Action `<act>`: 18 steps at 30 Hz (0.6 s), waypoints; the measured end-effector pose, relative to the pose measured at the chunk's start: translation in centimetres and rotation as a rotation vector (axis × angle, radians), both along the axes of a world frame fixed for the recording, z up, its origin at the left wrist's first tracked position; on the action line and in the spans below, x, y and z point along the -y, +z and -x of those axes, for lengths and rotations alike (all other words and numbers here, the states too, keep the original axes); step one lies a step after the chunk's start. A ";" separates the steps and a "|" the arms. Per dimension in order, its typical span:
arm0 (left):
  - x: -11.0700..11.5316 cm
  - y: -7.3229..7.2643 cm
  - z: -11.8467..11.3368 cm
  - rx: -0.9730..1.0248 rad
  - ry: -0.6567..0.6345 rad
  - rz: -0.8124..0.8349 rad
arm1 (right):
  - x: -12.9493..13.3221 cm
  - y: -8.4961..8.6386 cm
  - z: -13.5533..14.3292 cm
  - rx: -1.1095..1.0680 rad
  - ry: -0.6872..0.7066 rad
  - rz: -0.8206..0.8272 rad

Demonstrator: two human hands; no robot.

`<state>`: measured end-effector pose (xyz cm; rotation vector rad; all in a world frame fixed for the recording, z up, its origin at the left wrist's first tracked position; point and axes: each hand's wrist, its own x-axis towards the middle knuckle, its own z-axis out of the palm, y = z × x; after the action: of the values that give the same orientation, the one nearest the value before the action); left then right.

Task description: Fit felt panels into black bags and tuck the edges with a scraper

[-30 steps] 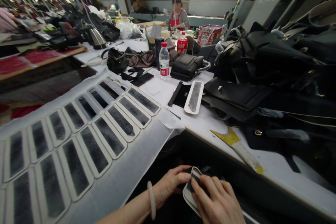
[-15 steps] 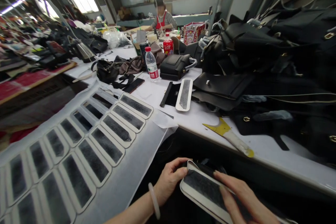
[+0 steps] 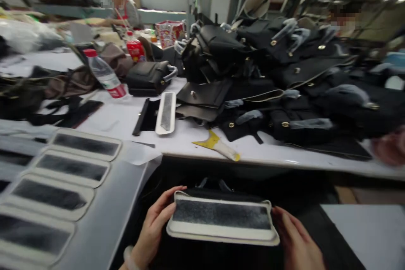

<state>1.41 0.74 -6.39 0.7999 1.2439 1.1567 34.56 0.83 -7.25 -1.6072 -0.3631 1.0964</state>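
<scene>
A black bag piece with a cream-edged base panel lies level between my two hands, its dark grey strip facing me. My left hand grips its left end, with the thumb on the panel's corner and the fingers behind. At the right end, my right hand has its fingertips closed on the corner of the same piece. Dark material hangs in shadow behind and below the panel. Similar cream-edged panels lie in a row on a pale sheet at the left.
Beyond the hands runs a white table with a yellow-ended tool, another panel, a water bottle and a pile of black bags. A person sits at the back left. A pale board is at the lower right.
The view has swung to the right. The held panel has turned from slanted to level and faces me, and my right hand has moved from across it to its right end.
</scene>
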 end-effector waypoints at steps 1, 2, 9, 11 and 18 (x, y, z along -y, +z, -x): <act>-0.2 -0.3 0.1 -0.044 0.005 -0.012 | -0.2 0.1 0.8 -0.120 -0.014 0.038; -0.3 -0.6 0.1 -0.070 0.006 -0.011 | -0.3 -0.1 1.5 -0.209 -0.034 0.061; 0.0 -1.4 0.0 -0.045 0.089 0.081 | 0.4 -4.9 4.8 -0.488 -0.006 0.087; -0.1 -1.5 -0.1 -0.056 0.119 0.051 | 0.4 -6.2 5.5 -0.540 -0.004 0.093; -0.4 -1.5 -0.2 -0.014 0.085 0.037 | 0.6 -7.0 7.5 -0.656 -0.018 -0.012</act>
<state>1.63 1.13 -7.88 0.7341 1.3178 1.1949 27.04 0.23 -14.22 -1.1498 0.0820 1.5236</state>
